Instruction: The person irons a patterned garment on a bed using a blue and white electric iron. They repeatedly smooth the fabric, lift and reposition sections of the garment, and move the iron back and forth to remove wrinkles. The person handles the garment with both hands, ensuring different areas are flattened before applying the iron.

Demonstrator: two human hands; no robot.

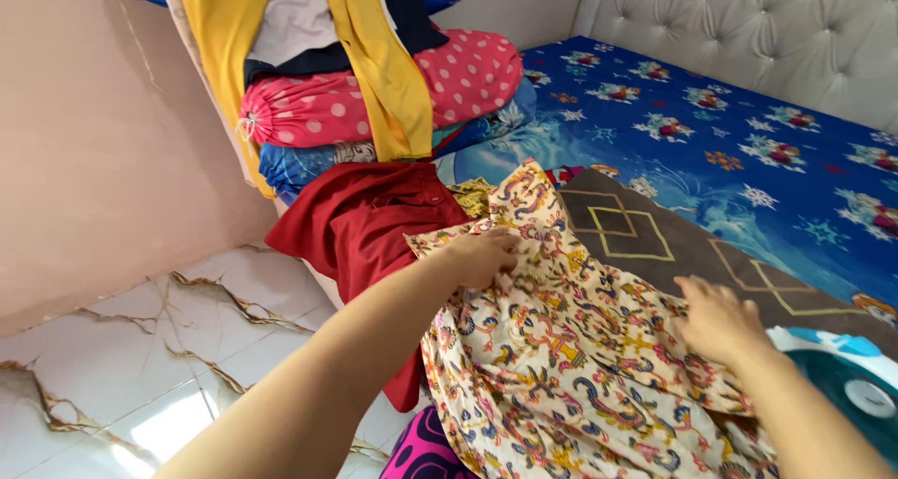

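Pressed left hand (485, 254) and right hand (716, 318), both open and flat, gripping nothing, on cream batik cloth (571, 348) at lower centre, beside red garment (369, 222).

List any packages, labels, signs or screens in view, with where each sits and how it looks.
None in view: no package, label, sign or screen.
Both hands, left hand and right hand, rest on a cream patterned cloth on the bed.
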